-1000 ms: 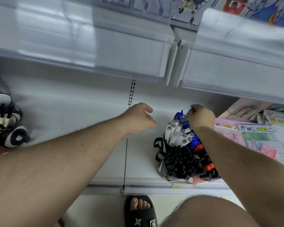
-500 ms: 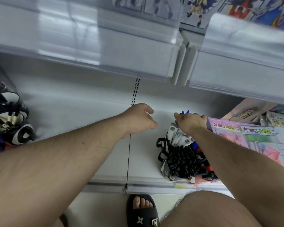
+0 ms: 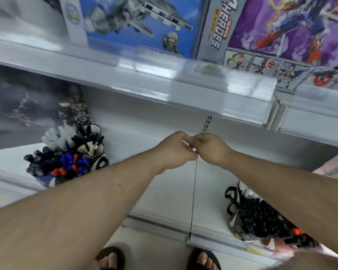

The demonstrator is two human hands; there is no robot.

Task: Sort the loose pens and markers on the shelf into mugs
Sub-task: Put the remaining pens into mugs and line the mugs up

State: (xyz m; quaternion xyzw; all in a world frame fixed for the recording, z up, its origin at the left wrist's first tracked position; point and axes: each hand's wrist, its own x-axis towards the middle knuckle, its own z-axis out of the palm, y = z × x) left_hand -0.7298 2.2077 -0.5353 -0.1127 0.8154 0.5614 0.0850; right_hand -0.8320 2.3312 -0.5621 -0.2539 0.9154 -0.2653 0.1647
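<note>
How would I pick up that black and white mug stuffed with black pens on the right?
Probably by the black looped handles on the left side of the black and white mug. Come in from the left, across the bare white shelf. The black pens crowd the top, and the right forearm crosses over the mug's right side.

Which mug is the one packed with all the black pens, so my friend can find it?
Start at the white shelf below the toy boxes and follow its front edge to the right. Under the person's right forearm stands a black and white mug with looped handles. It is crammed with black-capped pens; the left mugs show blue and red caps as well.
</note>
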